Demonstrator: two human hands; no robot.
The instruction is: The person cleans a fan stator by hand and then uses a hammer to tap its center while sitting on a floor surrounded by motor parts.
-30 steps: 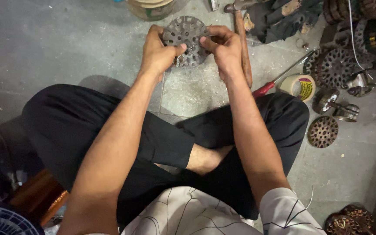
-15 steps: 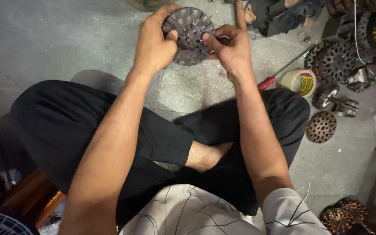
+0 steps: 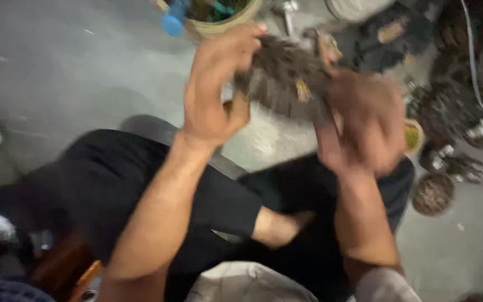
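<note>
We grip dark round perforated disc [image 3: 286, 78] with both hands, raised over crossed legs: left hand [image 3: 216, 92] clasps left edge, right hand [image 3: 364, 120] clamps right side. Yellow-labelled round tub [image 3: 413, 137] half hidden behind right hand. Motion blur smears details.

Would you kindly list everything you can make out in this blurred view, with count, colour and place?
round perforated disc: one, dark grey, held up between both hands
smaller perforated disc: one, dark, on the floor at right
small pot: one, cream with yellow-green, right of the right hand
heap of metal parts: dark, count unclear, right edge
bowl: one, tan, top centre
blue object: one, beside the bowl
concrete floor: grey
trousers: black, legs crossed
left hand: grips the disc's left edge
right hand: grips its right edge
</note>
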